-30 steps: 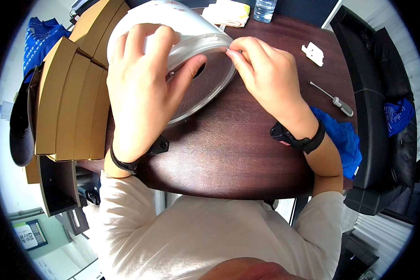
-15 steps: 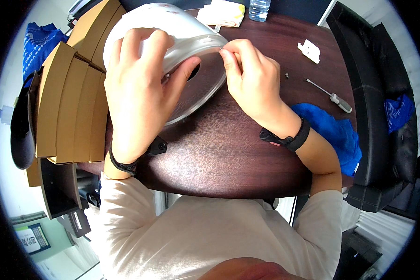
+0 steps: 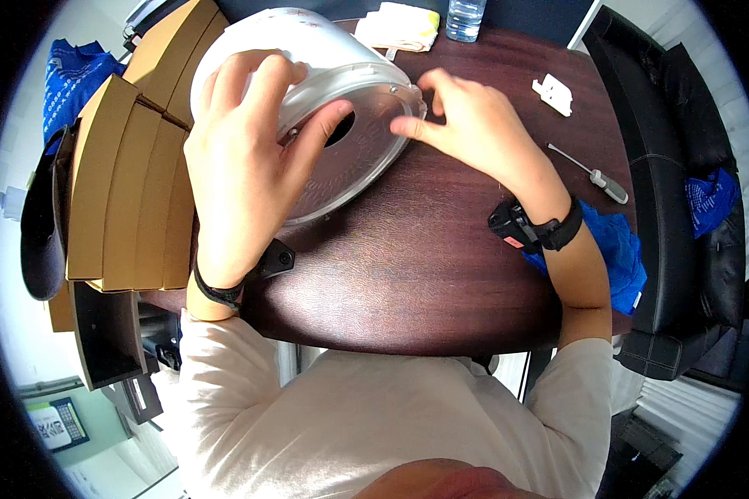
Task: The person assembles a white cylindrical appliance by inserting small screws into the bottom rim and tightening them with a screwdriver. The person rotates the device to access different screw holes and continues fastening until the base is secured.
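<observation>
A round white appliance housing (image 3: 324, 50) lies tipped on its side on the dark wooden table (image 3: 408, 274), its metal base plate (image 3: 354, 158) facing me. My left hand (image 3: 245, 158) grips the housing from above, thumb on the plate's rim. My right hand (image 3: 466, 125) rests at the plate's right edge with fingers spread, fingertips touching the rim. Both wrists wear black bands.
A screwdriver (image 3: 591, 173) and a small white plastic part (image 3: 553, 92) lie at the right of the table. Blue cloth (image 3: 616, 258) sits by my right forearm. Folded cardboard boxes (image 3: 125, 175) stand left; a water bottle (image 3: 464, 17) and folded cloth (image 3: 395, 25) at the back. A black chair (image 3: 674, 191) is right.
My right hand has opened from a pinch at the plate's upper rim and shifted slightly right. My left hand keeps its hold on the housing.
</observation>
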Demonstrator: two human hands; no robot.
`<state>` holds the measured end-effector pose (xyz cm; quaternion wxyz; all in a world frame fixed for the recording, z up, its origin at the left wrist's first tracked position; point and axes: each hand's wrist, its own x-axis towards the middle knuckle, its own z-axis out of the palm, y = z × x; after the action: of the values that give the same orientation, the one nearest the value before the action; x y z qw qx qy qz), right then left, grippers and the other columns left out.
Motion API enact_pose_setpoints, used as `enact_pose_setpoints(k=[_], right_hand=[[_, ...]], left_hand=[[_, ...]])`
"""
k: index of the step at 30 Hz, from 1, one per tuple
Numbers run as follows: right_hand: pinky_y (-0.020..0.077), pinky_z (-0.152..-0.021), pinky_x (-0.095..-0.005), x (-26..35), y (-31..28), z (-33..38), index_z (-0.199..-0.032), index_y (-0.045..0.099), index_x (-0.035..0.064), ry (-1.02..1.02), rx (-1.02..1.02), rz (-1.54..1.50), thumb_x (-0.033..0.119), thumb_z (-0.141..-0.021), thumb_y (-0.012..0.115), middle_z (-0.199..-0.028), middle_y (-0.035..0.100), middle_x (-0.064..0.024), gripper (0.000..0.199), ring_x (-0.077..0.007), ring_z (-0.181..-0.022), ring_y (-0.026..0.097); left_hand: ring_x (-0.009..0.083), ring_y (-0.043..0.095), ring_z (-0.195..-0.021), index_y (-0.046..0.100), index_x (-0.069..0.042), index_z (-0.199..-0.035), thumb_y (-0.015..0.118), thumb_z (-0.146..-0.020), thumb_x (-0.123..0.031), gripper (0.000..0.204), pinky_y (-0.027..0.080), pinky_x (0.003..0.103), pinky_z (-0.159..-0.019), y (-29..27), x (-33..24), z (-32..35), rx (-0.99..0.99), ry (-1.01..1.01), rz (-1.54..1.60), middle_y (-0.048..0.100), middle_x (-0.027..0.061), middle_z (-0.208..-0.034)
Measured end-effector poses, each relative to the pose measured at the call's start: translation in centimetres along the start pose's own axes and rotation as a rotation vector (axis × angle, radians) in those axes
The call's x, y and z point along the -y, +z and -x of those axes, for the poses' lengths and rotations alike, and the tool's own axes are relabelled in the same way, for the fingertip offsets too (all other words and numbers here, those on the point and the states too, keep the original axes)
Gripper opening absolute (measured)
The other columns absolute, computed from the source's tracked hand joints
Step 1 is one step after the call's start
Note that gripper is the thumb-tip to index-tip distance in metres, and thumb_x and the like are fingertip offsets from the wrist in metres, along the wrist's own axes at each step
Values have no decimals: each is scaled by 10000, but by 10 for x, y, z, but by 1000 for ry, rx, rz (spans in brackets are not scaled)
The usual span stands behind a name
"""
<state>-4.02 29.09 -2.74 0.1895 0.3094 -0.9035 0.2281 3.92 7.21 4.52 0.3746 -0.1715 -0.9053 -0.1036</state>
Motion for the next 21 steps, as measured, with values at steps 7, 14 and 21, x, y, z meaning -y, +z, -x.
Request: enact_pose_setpoints(k=[7,14,21], right_hand=[[546,-646,-454,-17,18,-2,-848,601,-35,5,154,-107,494,-812,691,-728,654,-220,537,-386,-715,672],[517,-619,-434,-20,12,-7,-838,600,-14,-8,67,-239,436,-790,740,-714,647,-205,473,-366,-680,662],[421,-511,-221,-23,-26,-11,-976,661,-9,46,8,-264,351,-774,801,-658,580,-36,435,-64,-539,509]], left_hand=[[328,569,-1209,637,-6,-1026,796,-768,-226,374,532,403,-891,4,3,0,13,39,-26,660,150,-1186],[287,620,-1141,627,-2,-1007,792,-778,-206,348,553,370,-850,8,8,2,-80,31,7,681,143,-1147],[200,713,-893,588,1,-931,803,-789,-209,332,565,284,-726,25,25,-4,-215,-41,339,697,190,-1071]])
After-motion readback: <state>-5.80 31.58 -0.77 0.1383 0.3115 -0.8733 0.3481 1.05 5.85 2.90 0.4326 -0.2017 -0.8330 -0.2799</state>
